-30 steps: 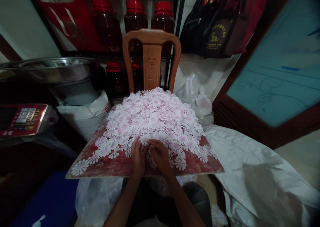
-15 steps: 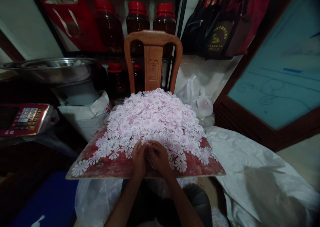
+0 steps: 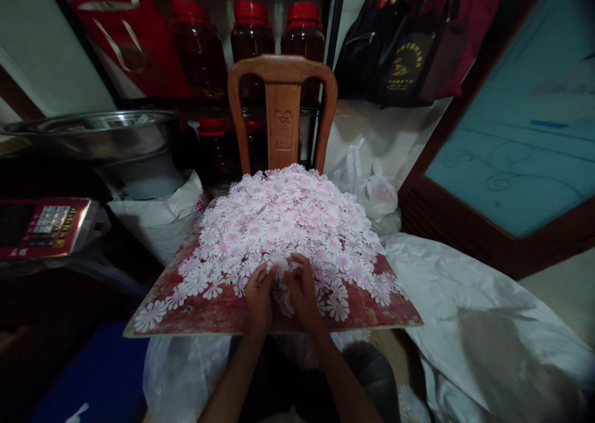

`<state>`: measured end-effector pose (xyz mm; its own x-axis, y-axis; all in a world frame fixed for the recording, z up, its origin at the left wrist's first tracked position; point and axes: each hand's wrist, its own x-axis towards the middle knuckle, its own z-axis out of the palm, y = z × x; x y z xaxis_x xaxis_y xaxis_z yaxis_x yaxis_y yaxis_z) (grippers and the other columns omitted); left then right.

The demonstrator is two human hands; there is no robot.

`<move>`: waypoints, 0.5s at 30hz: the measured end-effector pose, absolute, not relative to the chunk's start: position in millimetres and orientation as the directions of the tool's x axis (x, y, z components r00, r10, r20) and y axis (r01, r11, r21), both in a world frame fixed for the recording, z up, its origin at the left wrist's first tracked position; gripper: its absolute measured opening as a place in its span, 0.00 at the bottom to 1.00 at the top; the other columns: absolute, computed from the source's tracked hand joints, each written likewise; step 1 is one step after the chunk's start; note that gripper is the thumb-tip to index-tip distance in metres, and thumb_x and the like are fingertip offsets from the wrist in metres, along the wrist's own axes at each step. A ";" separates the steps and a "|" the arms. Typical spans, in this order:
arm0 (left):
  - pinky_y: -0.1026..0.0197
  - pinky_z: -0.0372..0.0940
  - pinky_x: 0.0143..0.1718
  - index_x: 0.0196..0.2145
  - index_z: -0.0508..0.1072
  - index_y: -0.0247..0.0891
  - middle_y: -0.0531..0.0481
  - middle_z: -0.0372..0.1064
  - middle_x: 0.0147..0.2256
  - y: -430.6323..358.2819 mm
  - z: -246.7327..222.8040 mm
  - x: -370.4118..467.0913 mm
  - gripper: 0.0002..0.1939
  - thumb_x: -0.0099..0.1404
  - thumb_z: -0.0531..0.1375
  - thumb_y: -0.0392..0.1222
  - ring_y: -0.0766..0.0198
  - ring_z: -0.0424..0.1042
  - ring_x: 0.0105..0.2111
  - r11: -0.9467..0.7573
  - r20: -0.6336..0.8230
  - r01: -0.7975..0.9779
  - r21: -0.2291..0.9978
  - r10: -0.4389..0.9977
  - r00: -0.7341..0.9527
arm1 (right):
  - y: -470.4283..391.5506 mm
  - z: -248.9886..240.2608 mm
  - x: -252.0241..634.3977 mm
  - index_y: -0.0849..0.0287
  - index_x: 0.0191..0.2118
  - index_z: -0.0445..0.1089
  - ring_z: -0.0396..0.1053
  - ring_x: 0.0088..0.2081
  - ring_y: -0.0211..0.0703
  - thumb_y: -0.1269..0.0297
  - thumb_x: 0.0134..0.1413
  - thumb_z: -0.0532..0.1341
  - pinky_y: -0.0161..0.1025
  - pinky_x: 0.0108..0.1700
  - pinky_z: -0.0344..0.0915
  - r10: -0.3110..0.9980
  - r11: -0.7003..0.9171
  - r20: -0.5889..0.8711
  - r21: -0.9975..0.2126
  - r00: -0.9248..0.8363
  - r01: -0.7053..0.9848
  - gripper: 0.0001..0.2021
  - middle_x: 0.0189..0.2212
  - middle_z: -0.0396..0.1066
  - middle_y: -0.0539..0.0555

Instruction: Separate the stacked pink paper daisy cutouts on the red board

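Note:
A heap of white and pale-pink artificial flower petal pieces (image 3: pixel 288 215) covers most of a worn red board (image 3: pixel 209 314). My left hand (image 3: pixel 259 296) is at the heap's near edge, its thumb and fingers closed on a white flower piece (image 3: pixel 280 265). Close beside it, my right hand (image 3: pixel 303 291) has curled fingers at the other side of that same piece. How firmly the right fingertips grip it is hard to see. Loose flower pieces (image 3: pixel 337 305) lie flat just right of my right hand.
A carved wooden chair (image 3: pixel 282 122) stands behind the board. Metal basin (image 3: pixel 111 131), white sack (image 3: pixel 160 224) and red scale (image 3: pixel 46 227) are on the left. White cloth (image 3: pixel 446 286) and plastic bags (image 3: pixel 379 190) are on the right. Red-lidded jars (image 3: pixel 251 35) fill the shelf behind.
My hands were close together at the fingertips and have moved slightly apart. The right hand has shifted a little to the right and up, and more of the flower piece shows between them.

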<state>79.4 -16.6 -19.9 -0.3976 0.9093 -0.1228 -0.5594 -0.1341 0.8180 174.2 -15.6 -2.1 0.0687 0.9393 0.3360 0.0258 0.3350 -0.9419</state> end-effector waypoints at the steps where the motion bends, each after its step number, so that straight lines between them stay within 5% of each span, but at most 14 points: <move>1: 0.63 0.67 0.40 0.43 0.74 0.36 0.47 0.76 0.39 -16.7 -20.1 79.3 0.22 0.51 0.71 0.43 0.63 0.75 0.36 -0.131 -0.125 -0.559 0.819 0.910 -0.395 | -14.8 -2.9 173.9 0.54 0.55 0.62 0.62 0.30 0.37 0.60 0.58 0.58 0.37 0.35 0.65 0.945 0.319 0.320 -0.947 0.064 0.023 0.19 0.45 0.67 0.54; 15: 0.67 0.64 0.38 0.37 0.74 0.36 0.53 0.72 0.34 -17.8 -12.9 79.3 0.18 0.48 0.72 0.41 0.67 0.70 0.34 -0.124 -0.094 -0.524 0.843 0.925 -0.369 | -6.8 -4.6 174.5 0.57 0.37 0.67 0.64 0.33 0.39 0.61 0.59 0.59 0.36 0.36 0.62 0.917 0.376 0.382 -0.924 0.115 0.077 0.06 0.34 0.65 0.51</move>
<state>79.3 -17.8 -12.9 -0.3692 0.9246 -0.0939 -0.5239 -0.1236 0.8428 174.5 -6.8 -4.6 0.1155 0.9168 0.3823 0.0766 0.3756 -0.9236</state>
